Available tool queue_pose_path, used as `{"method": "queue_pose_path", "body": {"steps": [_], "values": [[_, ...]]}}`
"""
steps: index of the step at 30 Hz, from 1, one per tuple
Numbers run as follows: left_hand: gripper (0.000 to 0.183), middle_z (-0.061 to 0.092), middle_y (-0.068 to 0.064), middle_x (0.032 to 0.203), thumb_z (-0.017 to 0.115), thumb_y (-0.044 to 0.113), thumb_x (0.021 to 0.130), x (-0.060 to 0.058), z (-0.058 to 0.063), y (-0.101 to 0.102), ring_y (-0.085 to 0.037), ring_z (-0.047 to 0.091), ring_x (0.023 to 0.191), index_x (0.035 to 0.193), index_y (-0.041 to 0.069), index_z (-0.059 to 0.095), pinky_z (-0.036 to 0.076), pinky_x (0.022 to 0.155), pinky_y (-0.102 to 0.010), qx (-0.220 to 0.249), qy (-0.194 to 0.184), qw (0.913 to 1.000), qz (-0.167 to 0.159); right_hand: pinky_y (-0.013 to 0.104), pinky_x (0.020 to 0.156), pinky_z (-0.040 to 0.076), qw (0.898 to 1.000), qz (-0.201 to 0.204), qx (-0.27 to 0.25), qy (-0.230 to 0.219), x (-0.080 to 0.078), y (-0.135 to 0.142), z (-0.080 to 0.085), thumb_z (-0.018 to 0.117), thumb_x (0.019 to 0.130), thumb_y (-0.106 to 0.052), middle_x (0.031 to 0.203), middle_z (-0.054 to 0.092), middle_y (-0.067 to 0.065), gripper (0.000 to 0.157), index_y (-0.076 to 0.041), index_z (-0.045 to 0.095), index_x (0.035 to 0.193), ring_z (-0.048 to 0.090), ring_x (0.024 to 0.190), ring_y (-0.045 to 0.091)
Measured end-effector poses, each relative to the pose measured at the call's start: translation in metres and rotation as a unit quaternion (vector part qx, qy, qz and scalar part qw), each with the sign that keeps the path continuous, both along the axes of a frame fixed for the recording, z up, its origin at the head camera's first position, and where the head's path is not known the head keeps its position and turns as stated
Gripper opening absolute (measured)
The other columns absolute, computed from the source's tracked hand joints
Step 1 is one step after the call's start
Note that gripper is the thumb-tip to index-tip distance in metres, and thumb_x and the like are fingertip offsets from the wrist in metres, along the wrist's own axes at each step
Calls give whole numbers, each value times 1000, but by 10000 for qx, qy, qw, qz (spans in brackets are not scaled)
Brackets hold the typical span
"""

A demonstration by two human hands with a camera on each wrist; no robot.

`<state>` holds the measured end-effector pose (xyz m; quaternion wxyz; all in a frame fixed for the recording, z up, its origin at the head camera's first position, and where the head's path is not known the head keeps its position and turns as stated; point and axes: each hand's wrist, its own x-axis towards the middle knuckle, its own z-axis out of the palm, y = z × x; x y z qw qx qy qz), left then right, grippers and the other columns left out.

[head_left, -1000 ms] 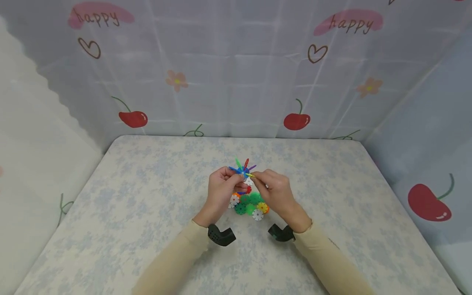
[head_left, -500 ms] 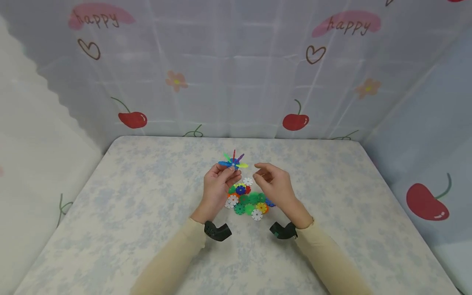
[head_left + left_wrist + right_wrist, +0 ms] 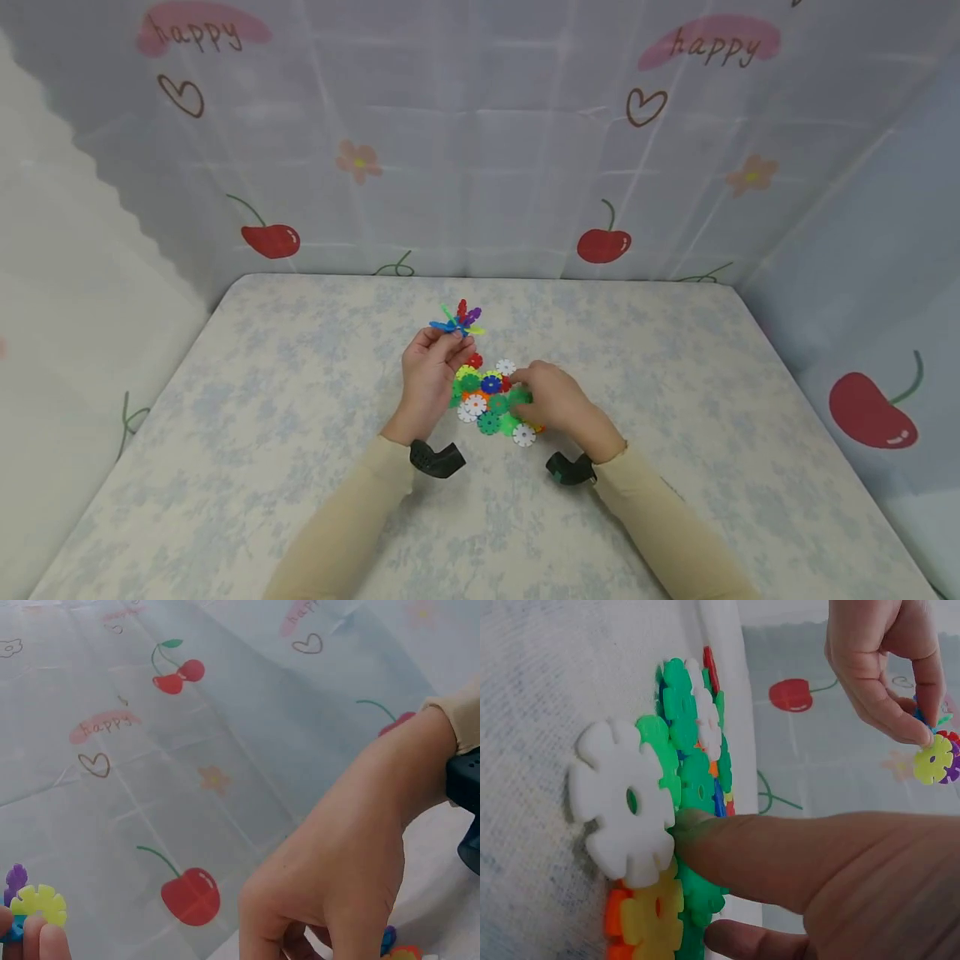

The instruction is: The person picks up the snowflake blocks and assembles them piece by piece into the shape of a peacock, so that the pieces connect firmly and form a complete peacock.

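My left hand (image 3: pixel 429 379) pinches a blue snowflake disc (image 3: pixel 444 326) by its lower edge, up off the table. Red (image 3: pixel 462 309), purple (image 3: pixel 472 317), green and yellow discs (image 3: pixel 924 766) fan out from its rim. A heap of loose notched snowflake discs lies below, among them a white disc (image 3: pixel 607 806), a dark blue one (image 3: pixel 491 384) and several green discs (image 3: pixel 680 705). My right hand (image 3: pixel 564 406) is down at the heap's right side, its thumb against the green discs. Thumb and finger stand apart there; some fingertips are hidden.
A pale blue flower-patterned cloth covers the table (image 3: pixel 262 400). Behind it hangs a curtain (image 3: pixel 480 167) printed with cherries, hearts and "happy". Black wrist cameras (image 3: pixel 437 459) sit on both wrists.
The left hand has drawn left with the fan of discs. My right hand has left the yellow disc it held there and come down onto the heap.
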<state>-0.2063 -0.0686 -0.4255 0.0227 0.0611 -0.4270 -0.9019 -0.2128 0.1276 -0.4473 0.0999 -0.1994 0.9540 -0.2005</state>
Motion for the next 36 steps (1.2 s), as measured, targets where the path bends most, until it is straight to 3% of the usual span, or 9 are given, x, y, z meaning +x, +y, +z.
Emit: {"method": "queue_pose_path", "body": {"steps": [7,16,22,26,28,31,36], "values": [[21,62,-2,89,55,-6,100,-1,1,3,-10,72,78,94,11,45,62,78,-22,299,-254,9992,20,33,75,51,9998,-71,88,-156,1,0,2,83,85,-21,92,68,4,27,-7,77,108,56,80,15],[20,60,-3,89,56,-7,99,1,3,3,-10,71,77,97,11,47,61,77,-22,312,-345,9989,-90,34,77,52,9994,-117,-142,-283,0,5,-2,83,85,-18,93,71,4,27,-7,77,108,57,81,16],[26,60,0,92,58,-4,99,2,3,1,-9,68,79,118,13,51,60,80,-22,409,-172,9987,-241,30,70,49,9981,184,-512,-305,-4,15,-5,76,90,-12,90,71,2,8,-9,77,98,54,74,13],[23,61,1,87,49,-6,100,2,4,0,-13,65,81,107,14,57,59,82,-25,645,19,9970,-435,27,66,48,9910,290,-1256,-366,-5,24,3,66,98,-12,90,73,6,13,-6,77,102,54,71,12],[25,62,2,83,46,-7,100,3,5,0,-14,65,81,94,14,58,59,82,-26,775,117,9954,-551,27,67,49,9825,172,-1833,-282,-4,26,11,63,100,-12,92,74,9,17,-4,76,106,57,73,12],[32,64,2,79,43,-7,101,5,7,-1,-14,66,80,84,14,60,59,82,-25,866,254,9926,-812,25,67,53,9598,-4,-2805,64,1,25,22,63,100,-8,93,73,15,17,0,75,109,62,73,14],[37,71,4,81,44,-3,104,7,8,-2,-9,69,79,80,14,67,60,83,-24,870,523,9846,-1420,20,73,60,9003,9,-4240,984,13,14,35,66,93,7,91,72,26,13,8,71,105,70,75,0]]}}
